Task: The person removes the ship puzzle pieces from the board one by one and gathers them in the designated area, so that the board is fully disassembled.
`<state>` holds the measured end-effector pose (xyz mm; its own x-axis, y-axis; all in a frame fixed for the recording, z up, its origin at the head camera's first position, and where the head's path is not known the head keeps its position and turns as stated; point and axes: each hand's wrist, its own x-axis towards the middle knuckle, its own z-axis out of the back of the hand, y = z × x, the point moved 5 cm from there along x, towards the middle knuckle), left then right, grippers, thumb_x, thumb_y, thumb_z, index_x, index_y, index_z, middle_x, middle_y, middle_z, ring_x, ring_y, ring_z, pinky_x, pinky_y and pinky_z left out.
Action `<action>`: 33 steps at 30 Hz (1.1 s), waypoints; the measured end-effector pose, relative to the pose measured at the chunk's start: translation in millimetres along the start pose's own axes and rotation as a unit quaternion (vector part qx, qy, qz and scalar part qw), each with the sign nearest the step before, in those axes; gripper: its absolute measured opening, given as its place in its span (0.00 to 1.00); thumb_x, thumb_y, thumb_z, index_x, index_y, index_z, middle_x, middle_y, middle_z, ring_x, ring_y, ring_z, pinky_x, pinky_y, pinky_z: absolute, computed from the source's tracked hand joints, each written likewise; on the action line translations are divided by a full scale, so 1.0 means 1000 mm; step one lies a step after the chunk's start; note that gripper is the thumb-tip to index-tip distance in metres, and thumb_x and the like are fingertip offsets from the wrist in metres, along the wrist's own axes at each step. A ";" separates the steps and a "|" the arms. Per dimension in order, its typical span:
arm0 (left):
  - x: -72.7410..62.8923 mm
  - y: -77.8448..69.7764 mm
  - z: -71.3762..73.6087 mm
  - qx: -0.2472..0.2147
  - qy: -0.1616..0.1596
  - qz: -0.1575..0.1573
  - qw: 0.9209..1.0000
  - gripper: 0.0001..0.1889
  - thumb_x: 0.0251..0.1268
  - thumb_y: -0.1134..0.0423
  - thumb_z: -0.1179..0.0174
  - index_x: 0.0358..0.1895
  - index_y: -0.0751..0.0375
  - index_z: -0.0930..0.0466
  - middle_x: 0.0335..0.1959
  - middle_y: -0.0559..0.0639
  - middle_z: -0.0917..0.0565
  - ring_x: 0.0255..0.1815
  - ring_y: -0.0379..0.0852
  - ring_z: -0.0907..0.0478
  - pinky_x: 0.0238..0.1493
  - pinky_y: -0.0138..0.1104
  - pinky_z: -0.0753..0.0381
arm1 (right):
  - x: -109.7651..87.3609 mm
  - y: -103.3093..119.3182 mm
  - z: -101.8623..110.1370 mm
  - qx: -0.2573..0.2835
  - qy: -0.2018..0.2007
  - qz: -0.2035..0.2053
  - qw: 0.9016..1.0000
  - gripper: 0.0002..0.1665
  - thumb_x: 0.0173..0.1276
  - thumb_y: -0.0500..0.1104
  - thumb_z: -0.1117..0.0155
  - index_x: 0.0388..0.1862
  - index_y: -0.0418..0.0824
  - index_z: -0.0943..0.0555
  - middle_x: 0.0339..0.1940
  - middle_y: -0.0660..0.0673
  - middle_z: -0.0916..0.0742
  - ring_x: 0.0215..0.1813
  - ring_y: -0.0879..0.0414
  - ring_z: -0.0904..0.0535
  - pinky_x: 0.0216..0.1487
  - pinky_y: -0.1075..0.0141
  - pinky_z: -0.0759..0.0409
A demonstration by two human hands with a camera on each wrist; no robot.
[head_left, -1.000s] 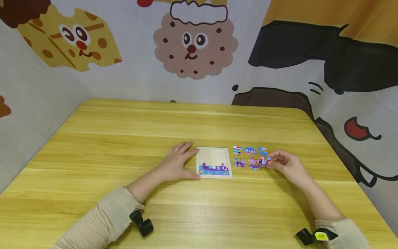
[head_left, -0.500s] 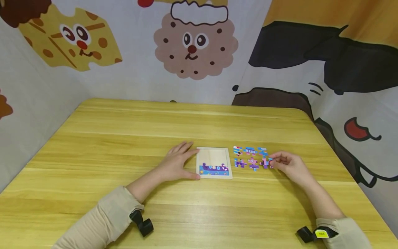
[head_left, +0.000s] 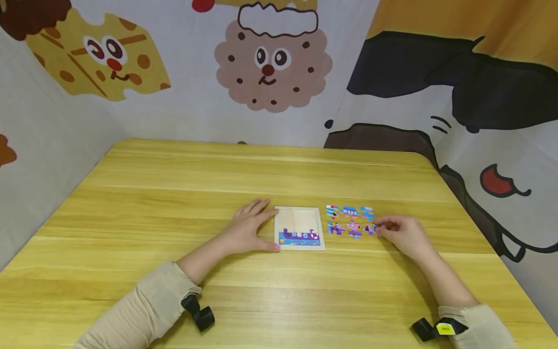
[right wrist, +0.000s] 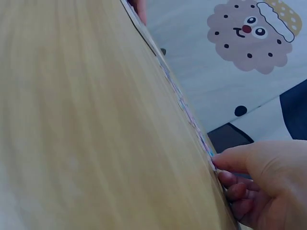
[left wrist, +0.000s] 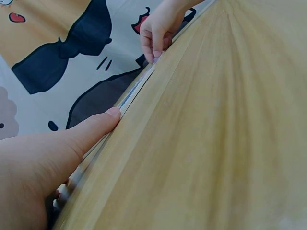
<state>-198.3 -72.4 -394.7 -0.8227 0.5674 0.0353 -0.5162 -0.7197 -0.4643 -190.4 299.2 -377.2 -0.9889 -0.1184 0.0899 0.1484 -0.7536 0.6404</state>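
A pale wooden puzzle board (head_left: 299, 218) lies flat on the table, with a purple and blue strip of pieces (head_left: 299, 236) filling its bottom row. My left hand (head_left: 261, 225) rests flat against the board's left edge, fingers straight, thumb at the near corner. In the left wrist view the thumb (left wrist: 96, 127) touches the board's edge (left wrist: 136, 91). To the right of the board, loose pieces (head_left: 350, 211) lie in two short rows. My right hand (head_left: 380, 229) pinches the rightmost piece (head_left: 371, 229) of the near row, low on the table. The right wrist view shows its fingertips (right wrist: 230, 167) curled at that piece.
The yellow wooden table (head_left: 218, 174) stretches wide behind and to the left of the board. Cartoon-printed cloth walls (head_left: 270, 63) enclose it at the back and both sides. The table's right edge (head_left: 488, 232) runs close to my right hand.
My right hand has slid slightly left and down with the piece, bringing it level with the near row. The left hand and the board have not moved.
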 end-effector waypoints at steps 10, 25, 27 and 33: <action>0.000 0.001 -0.001 0.000 0.000 -0.001 1.000 0.52 0.47 0.29 0.38 0.74 0.50 0.42 0.77 0.57 0.52 0.76 0.59 0.61 0.70 0.55 0.62 | 0.000 0.000 -0.001 -0.028 -0.006 0.000 1.000 0.09 0.65 0.38 0.33 0.41 0.34 0.15 0.31 0.46 0.15 0.32 0.56 0.23 0.29 0.69 0.25; -0.001 0.000 -0.001 -0.006 0.000 -0.003 1.000 0.52 0.47 0.29 0.37 0.74 0.51 0.42 0.76 0.58 0.52 0.75 0.59 0.61 0.70 0.56 0.62 | -0.003 0.009 0.004 0.002 -0.041 0.011 0.999 0.14 0.68 0.43 0.36 0.47 0.35 0.16 0.30 0.44 0.17 0.26 0.58 0.29 0.23 0.69 0.30; 0.000 0.000 -0.001 -0.006 -0.001 -0.003 1.000 0.52 0.47 0.29 0.37 0.74 0.51 0.41 0.76 0.58 0.52 0.75 0.60 0.60 0.70 0.56 0.62 | -0.003 0.013 0.004 0.000 -0.049 0.012 0.999 0.14 0.67 0.44 0.35 0.46 0.36 0.16 0.27 0.45 0.19 0.24 0.58 0.31 0.21 0.68 0.33; 0.001 0.001 -0.001 -0.005 -0.005 -0.006 1.000 0.52 0.47 0.29 0.37 0.74 0.51 0.41 0.76 0.57 0.52 0.75 0.59 0.60 0.70 0.55 0.62 | -0.001 0.026 0.000 0.008 -0.068 0.026 0.997 0.13 0.65 0.42 0.33 0.43 0.35 0.15 0.22 0.47 0.20 0.22 0.59 0.32 0.19 0.69 0.34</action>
<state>-198.8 -72.0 -396.3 -0.8192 0.5714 0.0492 -0.5232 -0.7093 -0.4724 -185.5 279.1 -360.6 -0.9720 -0.0663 0.2254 0.1998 -0.7379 0.6447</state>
